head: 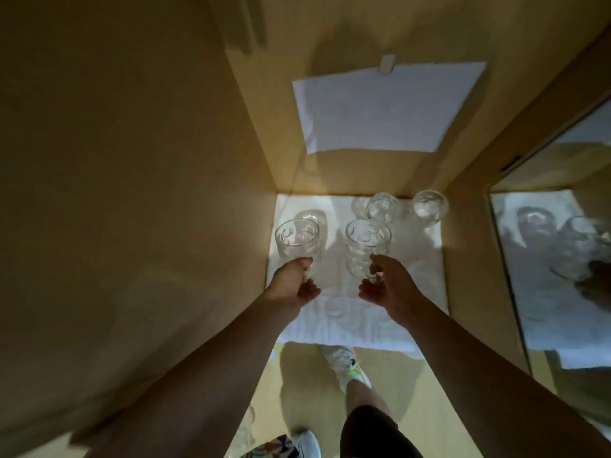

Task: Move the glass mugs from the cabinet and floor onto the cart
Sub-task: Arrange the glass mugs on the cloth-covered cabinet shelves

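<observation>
**Glass mugs gripped in both hands inside the cabinet**

Glass mugs stand on a white cloth (357, 328) that lines the cabinet's (132, 193) lower shelf. The left hand (292, 285) has its fingers curled round the handle of the left mug (297, 241), near the cabinet's left wall. The right hand (385, 285) pinches the handle of a ribbed mug (367, 249) just beside it, thumb and fingers closed on the glass. Whether either mug is lifted off the cloth cannot be told. Two more mugs sit at the back of the shelf: one (382, 206) just behind the ribbed mug, another (429, 204) in the right rear corner. A white sheet (386, 107) is clipped to the back panel above. A mirrored door (562, 259) stands at the right. Below, a sneakered foot (345, 361) rests on the floor.
</observation>
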A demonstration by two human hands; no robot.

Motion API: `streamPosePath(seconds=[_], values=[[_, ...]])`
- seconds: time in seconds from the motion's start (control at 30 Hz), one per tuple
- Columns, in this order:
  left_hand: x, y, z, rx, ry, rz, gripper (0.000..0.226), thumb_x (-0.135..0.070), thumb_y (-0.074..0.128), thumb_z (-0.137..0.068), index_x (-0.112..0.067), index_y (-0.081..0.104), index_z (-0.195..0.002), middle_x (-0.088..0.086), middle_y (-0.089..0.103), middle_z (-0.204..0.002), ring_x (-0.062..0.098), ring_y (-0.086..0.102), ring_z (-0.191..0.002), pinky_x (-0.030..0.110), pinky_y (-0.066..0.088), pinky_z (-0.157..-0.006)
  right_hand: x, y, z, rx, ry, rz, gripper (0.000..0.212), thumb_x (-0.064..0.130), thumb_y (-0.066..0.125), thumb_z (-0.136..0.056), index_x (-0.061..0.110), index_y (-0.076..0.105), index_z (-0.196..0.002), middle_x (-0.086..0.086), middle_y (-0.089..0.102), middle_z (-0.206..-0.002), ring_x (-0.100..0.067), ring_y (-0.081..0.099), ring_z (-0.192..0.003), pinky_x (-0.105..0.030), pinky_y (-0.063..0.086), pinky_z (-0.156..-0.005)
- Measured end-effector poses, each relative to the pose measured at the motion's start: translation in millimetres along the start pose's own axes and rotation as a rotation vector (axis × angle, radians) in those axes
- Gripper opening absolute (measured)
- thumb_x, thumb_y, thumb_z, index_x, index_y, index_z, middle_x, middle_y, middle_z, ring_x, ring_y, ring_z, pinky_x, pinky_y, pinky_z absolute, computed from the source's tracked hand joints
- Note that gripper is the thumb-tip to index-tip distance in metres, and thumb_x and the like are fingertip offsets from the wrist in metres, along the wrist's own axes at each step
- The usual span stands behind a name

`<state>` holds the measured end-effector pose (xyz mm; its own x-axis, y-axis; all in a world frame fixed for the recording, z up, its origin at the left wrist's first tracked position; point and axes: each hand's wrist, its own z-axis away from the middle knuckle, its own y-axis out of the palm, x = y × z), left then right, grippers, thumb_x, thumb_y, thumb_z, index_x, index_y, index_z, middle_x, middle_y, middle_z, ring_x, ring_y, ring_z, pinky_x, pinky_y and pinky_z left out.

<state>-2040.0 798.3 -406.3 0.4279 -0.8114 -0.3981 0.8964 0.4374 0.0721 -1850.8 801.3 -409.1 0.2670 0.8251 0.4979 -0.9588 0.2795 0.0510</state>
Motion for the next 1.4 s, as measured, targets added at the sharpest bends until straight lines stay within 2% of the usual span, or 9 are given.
streamPosePath(seconds=[0.17, 0.3, 0.47, 0.67, 0.87, 0.97, 1.17, 1.27, 1.4], values=[[-16.2, -1.0, 84.1, 0.111, 0.113, -0.061, 0.017, -0.023, 0.065, -0.090, -0.012, 0.052, -0.088, 0.007, 0.042, -0.076, 0.016, 0.037, -0.055, 0.026, 0.047, -0.048, 17.5, -5.8, 91.1, 0.021, -0.120, 0.003, 0.026, 0.032, 0.057, -0.094, 0.013, 0.053, -0.078, -0.010, 0.052, -0.075, -0.025, 0.056, -0.068, -0.039, 0.055, -0.069], [-20.6, -8.3, 153.9, 0.247, 0.242, 0.015, 0.026, -0.029, 0.066, -0.089, -0.012, 0.052, -0.076, 0.008, 0.047, -0.074, 0.021, 0.044, -0.060, 0.035, 0.050, -0.062, 31.0, -8.8, 162.9, -0.002, -0.242, 0.034, 0.024, 0.031, 0.056, -0.093, 0.013, 0.051, -0.076, -0.006, 0.047, -0.066, -0.025, 0.053, -0.061, -0.036, 0.054, -0.065], [-22.3, -12.8, 241.1, 0.338, 0.339, 0.022, 0.038, -0.037, 0.057, -0.093, -0.014, 0.050, -0.064, 0.005, 0.047, -0.068, 0.020, 0.042, -0.056, 0.030, 0.045, -0.062, 28.3, -17.3, 246.3, 0.008, -0.393, -0.024, 0.028, 0.030, 0.051, -0.096, 0.016, 0.045, -0.072, -0.007, 0.043, -0.069, -0.022, 0.043, -0.053, -0.026, 0.043, -0.054], [-6.5, -32.1, 308.0, 0.405, 0.433, -0.044, 0.034, -0.039, 0.052, -0.096, -0.013, 0.055, -0.074, 0.018, 0.064, -0.093, 0.033, 0.063, -0.090, 0.045, 0.057, -0.085, 2.7, -42.4, 318.4, 0.054, -0.548, -0.064, 0.033, 0.027, 0.042, -0.096, 0.022, 0.035, -0.064, -0.001, 0.035, -0.054, -0.017, 0.029, -0.044, -0.025, 0.029, -0.050], [16.8, -55.5, 347.8, 0.373, 0.541, -0.123, 0.029, -0.037, 0.052, -0.095, -0.013, 0.055, -0.079, 0.014, 0.058, -0.084, 0.025, 0.060, -0.073, 0.041, 0.059, -0.072, -20.8, -62.7, 363.4, 0.063, -0.603, -0.036, 0.030, 0.034, 0.041, -0.095, 0.023, 0.038, -0.068, -0.005, 0.042, -0.059, -0.018, 0.035, -0.044, -0.027, 0.034, -0.052], [27.4, -60.3, 361.6, 0.381, 0.592, -0.141, 0.031, -0.037, 0.051, -0.094, -0.016, 0.050, -0.072, 0.011, 0.051, -0.073, 0.021, 0.048, -0.054, 0.029, 0.054, -0.052, -30.8, -72.5, 378.1, 0.037, -0.624, -0.014, 0.032, 0.035, 0.045, -0.096, 0.020, 0.045, -0.068, -0.010, 0.053, -0.071, -0.023, 0.047, -0.055, -0.033, 0.050, -0.062], [67.3, -56.2, 385.2, 0.395, 0.625, -0.120, 0.038, -0.041, 0.053, -0.092, -0.019, 0.048, -0.062, 0.005, 0.049, -0.065, 0.018, 0.047, -0.059, 0.032, 0.051, -0.067, -52.4, -105.2, 401.1, 0.058, -0.620, 0.016, 0.028, 0.037, 0.049, -0.095, 0.012, 0.057, -0.088, -0.021, 0.065, -0.093, -0.038, 0.068, -0.083, -0.046, 0.062, -0.076], [96.8, -50.0, 401.1, 0.401, 0.625, -0.115, 0.038, -0.041, 0.053, -0.091, -0.019, 0.048, -0.061, 0.008, 0.051, -0.070, 0.021, 0.050, -0.059, 0.031, 0.050, -0.063, -65.8, -131.1, 416.5, 0.071, -0.608, 0.000, 0.032, 0.037, 0.050, -0.095, 0.013, 0.052, -0.074, -0.023, 0.066, -0.099, -0.042, 0.070, -0.098, -0.052, 0.059, -0.087], [143.2, -35.3, 427.0, 0.379, 0.617, -0.130, 0.035, -0.041, 0.055, -0.089, -0.019, 0.048, -0.063, 0.011, 0.054, -0.077, 0.022, 0.052, -0.062, 0.032, 0.051, -0.061, -86.4, -175.1, 436.0, 0.107, -0.590, -0.047, 0.037, 0.034, 0.051, -0.095, 0.014, 0.046, -0.064, -0.020, 0.065, -0.099, -0.041, 0.069, -0.103, -0.047, 0.060, -0.083]])
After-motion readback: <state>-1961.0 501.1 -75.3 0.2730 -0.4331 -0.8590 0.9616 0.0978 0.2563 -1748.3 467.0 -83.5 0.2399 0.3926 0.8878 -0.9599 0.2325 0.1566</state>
